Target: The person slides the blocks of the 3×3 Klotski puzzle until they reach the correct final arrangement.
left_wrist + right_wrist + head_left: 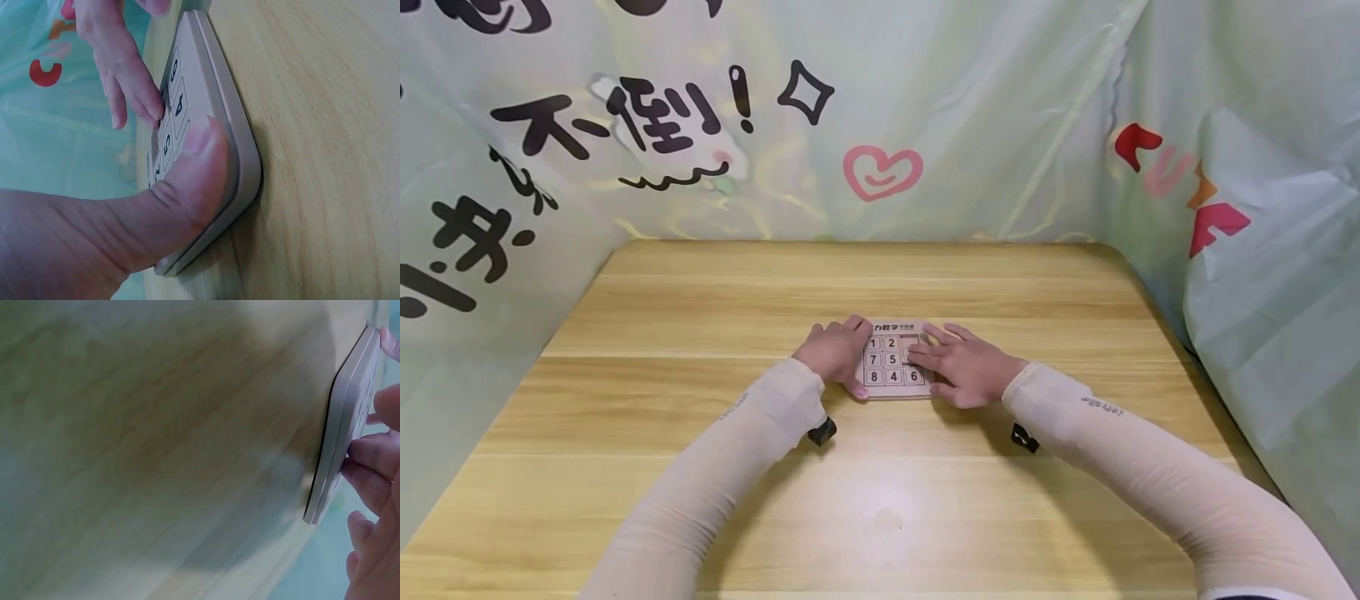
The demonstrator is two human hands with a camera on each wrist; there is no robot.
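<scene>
A flat number slide puzzle (898,395) in a pale frame lies on the wooden table. Its tiles read 1 and 2 in the top row, 7 and 5 in the middle, 8, 4 and 6 at the bottom. An open slot shows at the top right; fingers partly cover the spot below it. My left hand (835,352) grips the left side, its thumb (197,169) on the near corner. From the right, my right hand (968,368) touches the right column with extended fingertips. The right wrist view catches the puzzle's edge (337,425) and those fingers (375,456).
The wooden table (880,500) stretches around the puzzle on every side. A pale printed curtain (985,125) hangs behind it and along both sides. Black devices (822,431) are strapped under both wrists.
</scene>
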